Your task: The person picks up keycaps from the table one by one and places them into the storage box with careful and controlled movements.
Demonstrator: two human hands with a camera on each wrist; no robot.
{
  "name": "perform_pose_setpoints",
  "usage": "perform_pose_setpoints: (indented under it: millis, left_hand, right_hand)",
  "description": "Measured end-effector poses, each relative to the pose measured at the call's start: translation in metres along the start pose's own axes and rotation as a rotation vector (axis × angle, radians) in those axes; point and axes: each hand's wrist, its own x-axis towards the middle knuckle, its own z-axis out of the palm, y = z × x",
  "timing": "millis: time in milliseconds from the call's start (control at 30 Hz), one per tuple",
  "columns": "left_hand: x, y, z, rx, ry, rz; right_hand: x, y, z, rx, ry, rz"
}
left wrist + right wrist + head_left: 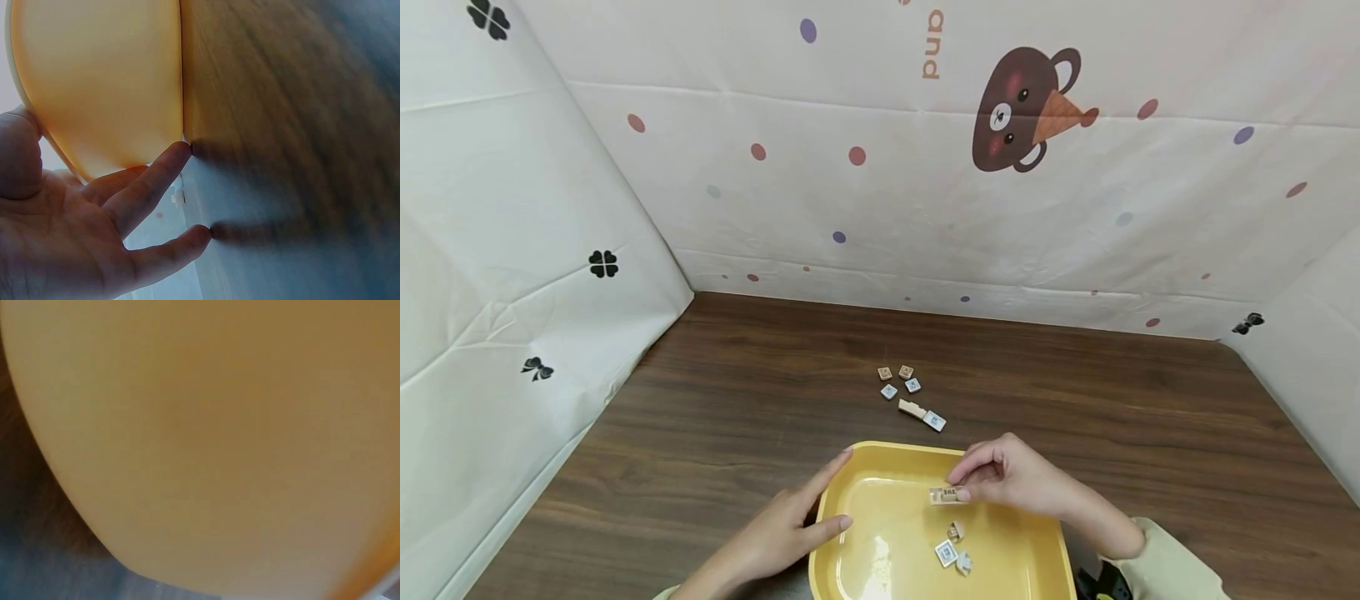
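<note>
A yellow tray (880, 454) stands at the table's near side. My left hand (790, 525) holds its left side, thumb over the rim and fingers spread along the outside. In the left wrist view, two fingertips of that hand (81, 219) reach down by the dark tabletop. My right hand (1011, 479) is above the tray and pinches a small flat rectangular piece with dark lettering (943, 496) between thumb and fingers. Below it in the tray lie a white square tile (946, 552) and two small pieces (955, 531). The right wrist view shows the tray's outer wall (200, 437), not the hand.
Beyond the tray, several small square tiles (889, 392) lie on the brown wooden table (760, 375). Nearer the tray is a beige strip (912, 408) with a white rectangular piece (934, 421) at its end. A printed white cloth (880, 200) encloses the back and sides.
</note>
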Motion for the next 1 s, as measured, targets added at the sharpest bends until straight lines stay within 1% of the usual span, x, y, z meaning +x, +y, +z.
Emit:
perform_pose_setpoints:
  millis: [267, 467, 633, 833, 1000]
  left_hand:
    - [0.000, 0.000, 0.000, -0.001, -0.001, 0.006]
    - [0.000, 0.000, 0.000, 0.009, 0.002, 0.014]
    - [0.000, 0.000, 0.000, 0.012, 0.002, 0.009]
    - [0.000, 0.001, 0.000, 0.018, 0.003, 0.001]
    - [0.000, 0.001, 0.000, 0.013, 0.000, -0.004]
  right_hand:
    - [0.001, 0.003, 0.007, -0.037, -0.030, 0.111]
    - [0.002, 0.003, 0.011, -0.107, -0.039, 0.169]
    - [0.003, 0.006, 0.015, -0.156, -0.045, 0.185]
    - [0.003, 0.008, 0.019, -0.191, -0.046, 0.193]
    - [0.004, 0.008, 0.021, -0.247, -0.052, 0.202]
